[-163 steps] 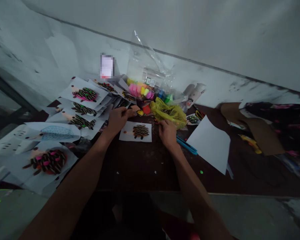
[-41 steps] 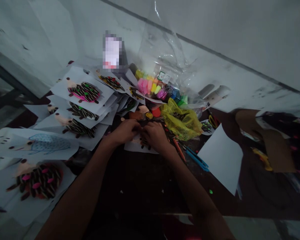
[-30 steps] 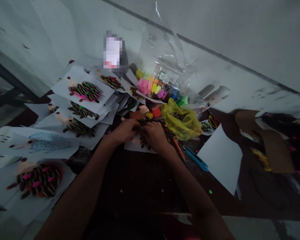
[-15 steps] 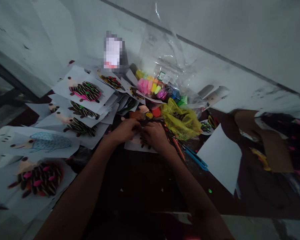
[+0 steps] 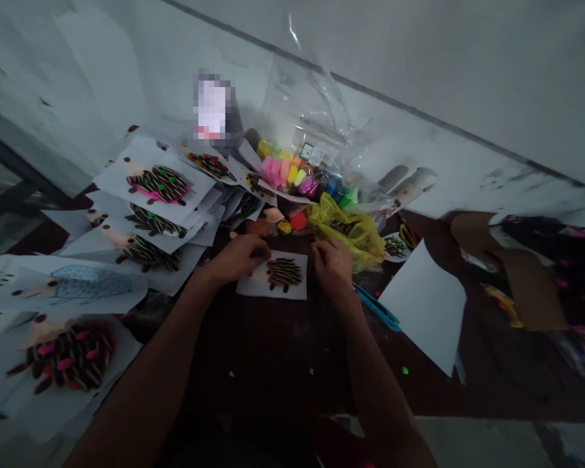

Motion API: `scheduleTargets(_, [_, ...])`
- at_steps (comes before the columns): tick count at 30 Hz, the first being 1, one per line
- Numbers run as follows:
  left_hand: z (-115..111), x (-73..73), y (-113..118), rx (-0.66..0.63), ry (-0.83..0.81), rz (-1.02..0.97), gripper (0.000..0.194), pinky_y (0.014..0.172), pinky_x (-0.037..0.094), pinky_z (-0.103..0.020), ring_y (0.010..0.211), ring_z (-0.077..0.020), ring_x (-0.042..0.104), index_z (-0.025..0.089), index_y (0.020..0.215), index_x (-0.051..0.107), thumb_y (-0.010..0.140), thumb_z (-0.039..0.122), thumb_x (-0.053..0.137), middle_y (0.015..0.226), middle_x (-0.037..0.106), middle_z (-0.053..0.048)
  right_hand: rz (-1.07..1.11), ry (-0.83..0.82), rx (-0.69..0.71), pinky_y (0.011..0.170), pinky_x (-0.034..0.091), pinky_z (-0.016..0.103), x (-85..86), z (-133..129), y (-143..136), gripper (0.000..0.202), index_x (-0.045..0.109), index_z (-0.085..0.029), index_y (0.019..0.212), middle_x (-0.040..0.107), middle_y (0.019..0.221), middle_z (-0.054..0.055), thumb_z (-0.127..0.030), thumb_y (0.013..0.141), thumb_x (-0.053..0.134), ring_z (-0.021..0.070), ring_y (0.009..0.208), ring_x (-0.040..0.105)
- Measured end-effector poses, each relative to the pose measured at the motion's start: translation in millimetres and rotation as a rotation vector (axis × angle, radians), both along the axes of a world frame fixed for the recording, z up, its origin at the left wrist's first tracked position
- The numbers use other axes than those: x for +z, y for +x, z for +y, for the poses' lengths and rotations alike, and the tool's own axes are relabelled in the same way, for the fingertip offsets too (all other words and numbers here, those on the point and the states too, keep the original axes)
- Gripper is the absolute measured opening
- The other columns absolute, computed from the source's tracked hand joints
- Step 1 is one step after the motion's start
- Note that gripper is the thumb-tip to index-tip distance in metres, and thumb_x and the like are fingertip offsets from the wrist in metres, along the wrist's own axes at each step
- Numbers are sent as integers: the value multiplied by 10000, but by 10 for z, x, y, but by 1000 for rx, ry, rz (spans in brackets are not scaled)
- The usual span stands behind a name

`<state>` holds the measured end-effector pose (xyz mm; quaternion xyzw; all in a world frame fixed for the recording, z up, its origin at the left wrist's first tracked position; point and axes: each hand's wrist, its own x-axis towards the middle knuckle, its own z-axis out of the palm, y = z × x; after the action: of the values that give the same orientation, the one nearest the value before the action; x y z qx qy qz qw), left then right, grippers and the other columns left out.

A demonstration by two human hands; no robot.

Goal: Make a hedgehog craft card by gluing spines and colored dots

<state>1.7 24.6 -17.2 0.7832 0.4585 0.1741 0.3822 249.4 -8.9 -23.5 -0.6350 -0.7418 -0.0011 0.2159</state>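
Observation:
A small white card (image 5: 246, 289) lies flat on the dark table, bearing a hedgehog figure (image 5: 283, 272) with a peach head, dark feet and striped seeds as spines. My left hand (image 5: 244, 255) is at the card's upper left edge, fingers bent together; whether they pinch the paper is too dark to tell. To the right of the card, my right hand (image 5: 332, 263) hovers or rests with curled fingers, thumb near the index, and what they hold, if anything, is too small to name. A yellow bag (image 5: 365, 244) of seeds lies just beyond it.
Hedgehog pictures on paper (image 5: 153, 182) are piled at the left. Behind my hands are lumps of clay (image 5: 298, 221) and a clear bag (image 5: 316, 156) of coloured clay. A blue cutter (image 5: 377, 309) and white paper (image 5: 424, 302) lie to the right.
My right hand has moved right, off the card, uncovering the seed-covered hedgehog. My left hand stays near the card's left side. The whole view has shifted slightly.

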Motion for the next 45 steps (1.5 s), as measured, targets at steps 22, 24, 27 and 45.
scheduleTargets(22, [-45,-45,60,244,243,-103,338,858,537,-339,911,-240,728,163,1020,763,845,250,487,1025,800,-89,-17,43,19,927,423,382,-177,-51,-117,361,729,-163,1214,702,1109,132,-108,987,454,254,1022,589])
scheduleTargets(24, [-47,-52,63,264,242,-123,326,898,535,-354,953,-250,729,177,1034,757,873,291,496,1047,798,-90,-20,27,14,934,419,378,-165,-54,-119,350,726,-159,1224,705,1109,129,-124,996,463,250,1029,591])
scheduleTargets(27, [-40,-66,68,273,241,-154,328,922,545,-368,1015,-258,721,192,1096,732,894,351,529,1123,784,-97,-22,12,-1,931,415,370,-156,-55,-118,341,719,-157,1240,706,1118,125,-140,1005,473,247,1041,592])
scheduleTargets(45, [11,-261,88,205,290,-66,298,883,571,-414,939,-292,734,211,948,784,852,305,518,1000,799,-93,-57,-3,52,851,398,348,-224,-57,-96,212,765,-206,1063,688,1002,82,-228,1009,561,227,960,556])
